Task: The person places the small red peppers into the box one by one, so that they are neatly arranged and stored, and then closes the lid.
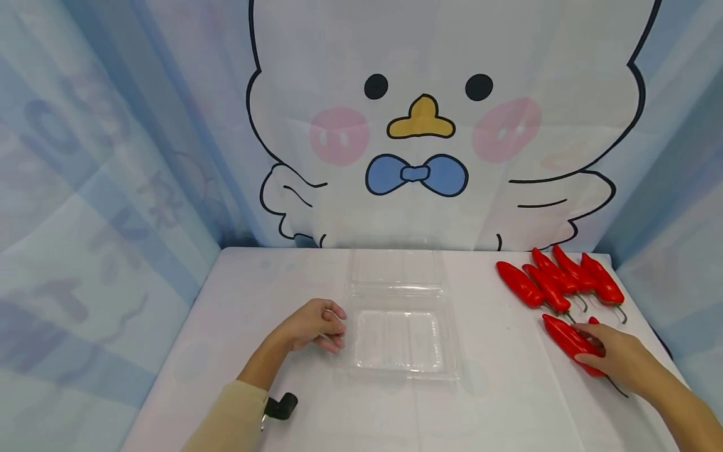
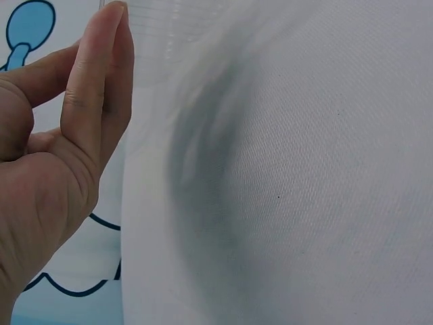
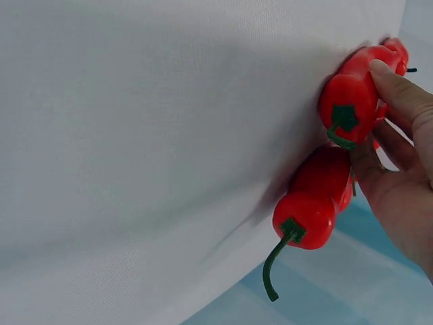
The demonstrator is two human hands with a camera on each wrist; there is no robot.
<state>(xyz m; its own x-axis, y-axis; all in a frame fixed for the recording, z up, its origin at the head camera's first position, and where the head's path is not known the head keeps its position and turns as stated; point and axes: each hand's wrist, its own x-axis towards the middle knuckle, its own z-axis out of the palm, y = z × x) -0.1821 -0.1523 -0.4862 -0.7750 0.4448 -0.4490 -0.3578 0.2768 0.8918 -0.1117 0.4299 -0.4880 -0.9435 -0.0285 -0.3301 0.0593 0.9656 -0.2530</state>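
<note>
My right hand (image 1: 618, 358) pinches a red chili pepper (image 1: 567, 339) at the right of the table, thumb on one side and fingers on the other. In the right wrist view this pepper (image 3: 348, 98) shows a short curled green stem. A second red pepper (image 3: 308, 203), with a long stem, lies right beside the fingers; the hand mostly hides it in the head view. My left hand (image 1: 317, 325) is relaxed and holds nothing, its fingertips close to the left edge of a clear plastic clamshell box (image 1: 452, 351). The box lies open, lid toward the back.
Several more red peppers (image 1: 519, 285) lie in a group at the table's back right corner, stems toward me. A white cloth covers the table (image 1: 497, 402). Behind it hangs a curtain (image 1: 418, 220) printed with a cartoon bird; blue curtains (image 1: 85, 220) flank the sides.
</note>
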